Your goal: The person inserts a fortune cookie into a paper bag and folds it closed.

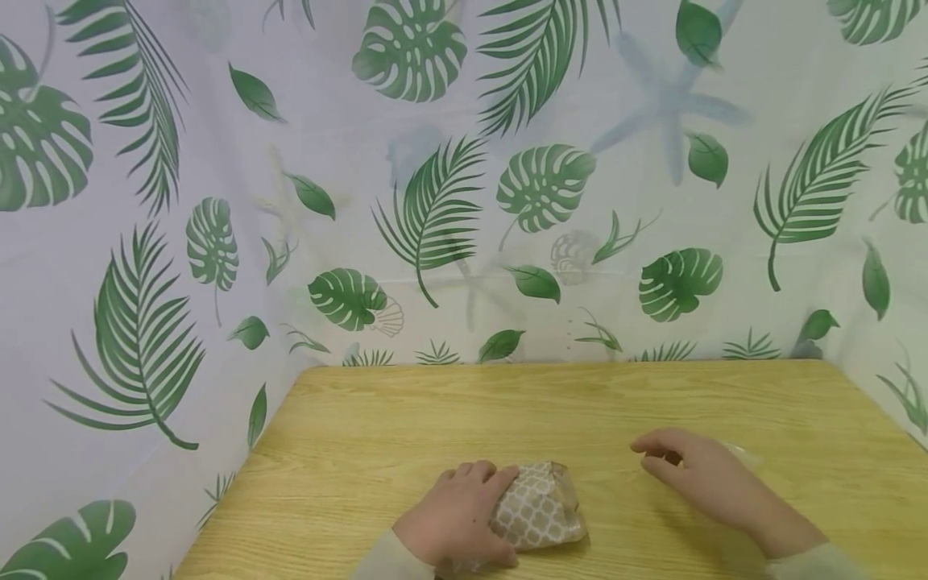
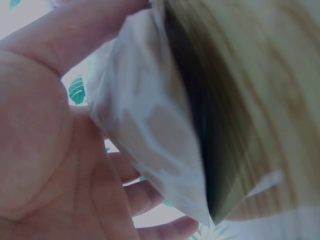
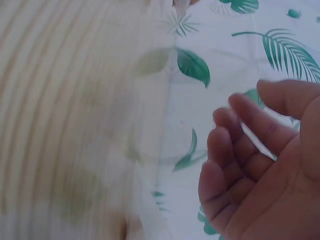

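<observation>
A small beige packet (image 1: 540, 507) with a white lattice pattern lies on the wooden table in the head view, its right end folded and creased. My left hand (image 1: 458, 515) grips its left side, thumb toward me and fingers on the far side. Up close in the left wrist view, the packet (image 2: 150, 110) sits between the thumb and the fingers of my left hand (image 2: 65, 135). To the right, apart from the packet, my right hand (image 1: 714, 479) hovers over the table with fingers loosely bent. Nothing is in the right hand (image 3: 265, 170) in the right wrist view.
A scrap of clear plastic (image 1: 743, 455) lies on the table, partly hidden behind my right hand. The wooden tabletop (image 1: 464, 411) meets a leaf-printed sheet (image 1: 616, 234) at the back, with more of it along both sides.
</observation>
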Action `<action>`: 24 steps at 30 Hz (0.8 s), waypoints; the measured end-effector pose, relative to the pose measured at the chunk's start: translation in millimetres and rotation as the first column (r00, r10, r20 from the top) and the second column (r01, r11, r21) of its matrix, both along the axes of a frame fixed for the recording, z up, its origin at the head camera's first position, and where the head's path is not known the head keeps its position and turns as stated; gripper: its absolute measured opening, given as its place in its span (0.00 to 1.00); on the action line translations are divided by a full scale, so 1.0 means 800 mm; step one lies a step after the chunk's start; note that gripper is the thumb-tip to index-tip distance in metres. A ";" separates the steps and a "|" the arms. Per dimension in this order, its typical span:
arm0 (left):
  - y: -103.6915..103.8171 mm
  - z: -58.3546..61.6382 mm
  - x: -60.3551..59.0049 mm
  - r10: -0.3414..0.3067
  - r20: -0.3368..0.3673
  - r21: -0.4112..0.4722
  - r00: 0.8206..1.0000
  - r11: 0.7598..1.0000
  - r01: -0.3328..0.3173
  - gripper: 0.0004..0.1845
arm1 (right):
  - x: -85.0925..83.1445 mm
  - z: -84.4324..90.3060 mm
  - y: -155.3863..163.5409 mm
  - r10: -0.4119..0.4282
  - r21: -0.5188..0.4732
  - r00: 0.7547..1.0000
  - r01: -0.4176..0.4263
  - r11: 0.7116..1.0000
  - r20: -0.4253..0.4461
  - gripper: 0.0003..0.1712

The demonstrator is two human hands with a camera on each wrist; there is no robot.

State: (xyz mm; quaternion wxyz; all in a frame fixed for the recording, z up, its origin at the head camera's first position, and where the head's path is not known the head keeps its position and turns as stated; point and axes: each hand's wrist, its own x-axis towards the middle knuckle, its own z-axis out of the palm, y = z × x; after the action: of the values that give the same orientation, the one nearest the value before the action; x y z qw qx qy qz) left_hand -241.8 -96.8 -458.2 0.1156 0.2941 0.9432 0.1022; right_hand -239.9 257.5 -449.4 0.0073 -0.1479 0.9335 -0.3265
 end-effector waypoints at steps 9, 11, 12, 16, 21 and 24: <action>-0.002 -0.005 -0.004 -0.019 0.010 0.008 1.000 1.000 0.018 0.54 | 0.006 0.005 0.054 -0.127 0.042 0.992 0.126 0.991 0.025 0.27; -0.002 -0.004 -0.003 -0.019 0.015 0.006 1.000 1.000 0.019 0.54 | 0.008 0.005 0.068 -0.151 0.054 0.988 0.150 0.987 0.017 0.29; -0.002 -0.003 -0.003 -0.022 0.013 0.004 1.000 1.000 0.022 0.54 | 0.009 0.005 0.075 -0.161 0.060 0.987 0.160 0.985 0.016 0.30; -0.002 0.000 -0.003 -0.029 0.020 0.006 0.999 1.000 0.029 0.53 | 0.010 0.003 0.104 -0.214 0.088 0.977 0.212 0.973 0.015 0.34; -0.003 0.001 -0.004 -0.032 0.020 0.002 0.999 0.999 0.032 0.53 | 0.010 -0.001 0.137 -0.270 0.121 0.963 0.265 0.957 0.024 0.36; -0.004 0.000 -0.003 -0.031 0.024 0.000 0.999 1.000 0.031 0.53 | 0.009 -0.004 0.153 -0.279 0.135 0.957 0.267 0.954 0.077 0.39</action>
State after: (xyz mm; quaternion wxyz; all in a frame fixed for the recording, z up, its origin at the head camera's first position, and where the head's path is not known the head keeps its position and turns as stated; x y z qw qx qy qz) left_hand -244.6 -100.2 -458.0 0.1288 0.3072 0.9372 0.1036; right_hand -232.4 379.9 -452.9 0.0155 -0.0008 0.9619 -0.2729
